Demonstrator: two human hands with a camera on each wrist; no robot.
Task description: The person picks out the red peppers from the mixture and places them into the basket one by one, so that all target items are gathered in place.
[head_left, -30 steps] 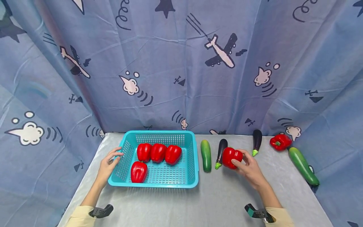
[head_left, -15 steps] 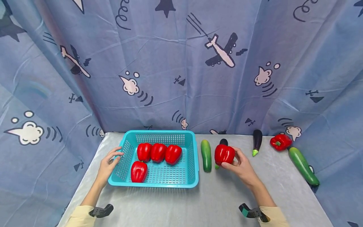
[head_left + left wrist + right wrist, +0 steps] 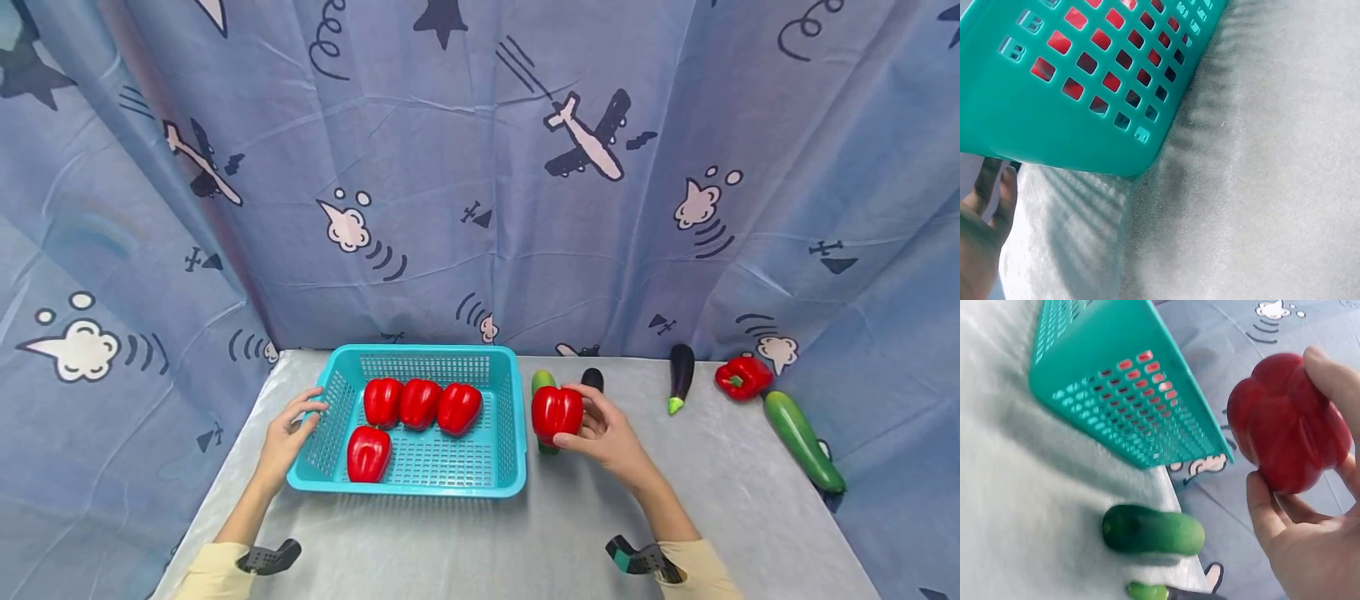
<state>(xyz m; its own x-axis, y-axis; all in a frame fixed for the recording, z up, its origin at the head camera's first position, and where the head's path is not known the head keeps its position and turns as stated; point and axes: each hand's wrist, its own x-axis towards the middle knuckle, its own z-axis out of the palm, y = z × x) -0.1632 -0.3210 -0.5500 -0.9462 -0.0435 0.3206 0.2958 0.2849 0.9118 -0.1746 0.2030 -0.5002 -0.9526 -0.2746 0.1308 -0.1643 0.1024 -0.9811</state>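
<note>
The right hand [image 3: 611,433], fingers clamped on a red bell pepper [image 3: 557,412], has carried it leftward over the cucumber [image 3: 543,380] beside the turquoise basket [image 3: 405,490], so the carry seems well advanced, while the left hand [image 3: 283,433], fingers loosely apart, stays opposite.

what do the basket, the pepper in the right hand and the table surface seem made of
Basket: likely moulded plastic, slightly shiny, from its regular grid of openings. Pepper: glossy and smooth, with bright highlights; could be plastic or real waxy skin. Table surface: pale and mostly matte, perhaps fabric, given the fuzzy grain in the left wrist view.
</note>
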